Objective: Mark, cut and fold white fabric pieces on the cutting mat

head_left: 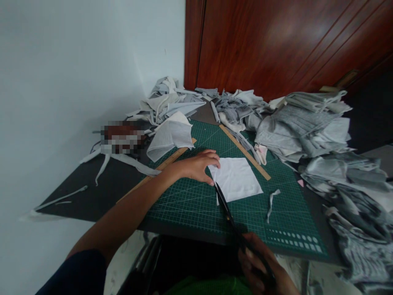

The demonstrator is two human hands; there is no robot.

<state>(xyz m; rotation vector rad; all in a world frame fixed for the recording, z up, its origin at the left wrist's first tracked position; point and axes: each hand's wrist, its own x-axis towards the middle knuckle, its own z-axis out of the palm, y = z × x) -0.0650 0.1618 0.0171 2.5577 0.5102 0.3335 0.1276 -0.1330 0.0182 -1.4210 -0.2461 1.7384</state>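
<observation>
A square piece of white cloth (238, 178) lies on the green cutting mat (184, 200). My left hand (201, 166) grips the cloth's left edge between thumb and fingers. In my right hand (260, 262) is a pair of black scissors (227, 213), with my fingers through the handles. The blades point up and left, their tips at the cloth's left edge just below my left thumb. Whether the blades are parted is hard to make out. A thin twisted strip of cloth (269, 206) lies on the mat to the right of the white cloth.
Two wooden rulers (245, 151) lie slanted on the mat, one partly under my left forearm. Grey and white fabric piles (301, 127) line the back and right. A folded pale cloth (172, 137) lies back left, near loose strips (135, 164). A wall and wooden door (260, 45) stand behind.
</observation>
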